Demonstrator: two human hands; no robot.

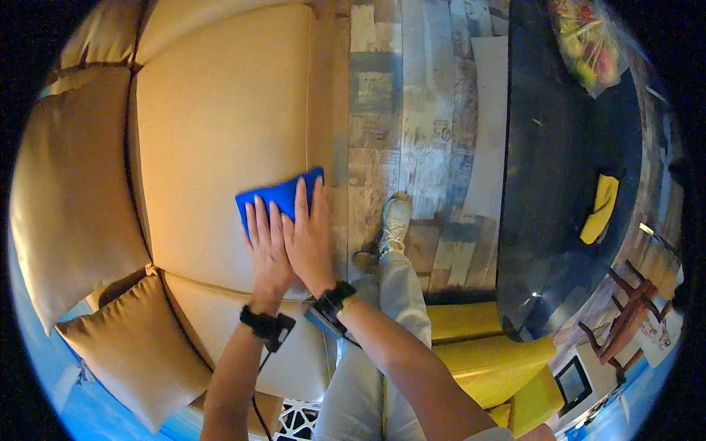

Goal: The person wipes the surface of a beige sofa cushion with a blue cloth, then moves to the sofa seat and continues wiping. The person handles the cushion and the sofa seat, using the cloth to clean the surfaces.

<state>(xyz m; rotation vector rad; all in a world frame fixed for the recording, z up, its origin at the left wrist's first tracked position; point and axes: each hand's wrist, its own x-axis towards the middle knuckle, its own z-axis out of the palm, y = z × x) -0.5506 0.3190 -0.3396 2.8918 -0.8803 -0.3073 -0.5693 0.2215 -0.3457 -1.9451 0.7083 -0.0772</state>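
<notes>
A blue cloth (281,195) lies on the tan seat cushion of a sofa (220,121), close to its front edge. My left hand (268,248) rests flat on the cloth's left part, fingers extended. Beside it, my right hand (308,237) lies on the cloth's right part with its fingertips near the upper right corner. The two hands touch or overlap at the thumbs. Both palms face down, and neither hand visibly grasps the cloth. Each wrist bears a black strap with a small device and a cable.
Right of the wood-pattern floor (375,127) stands a dark table (551,165) with a yellow cloth (600,209) and a clear bag of colourful items (590,49). A yellow seat (485,364) is at the lower right. Sofa pillows (132,347) line the left.
</notes>
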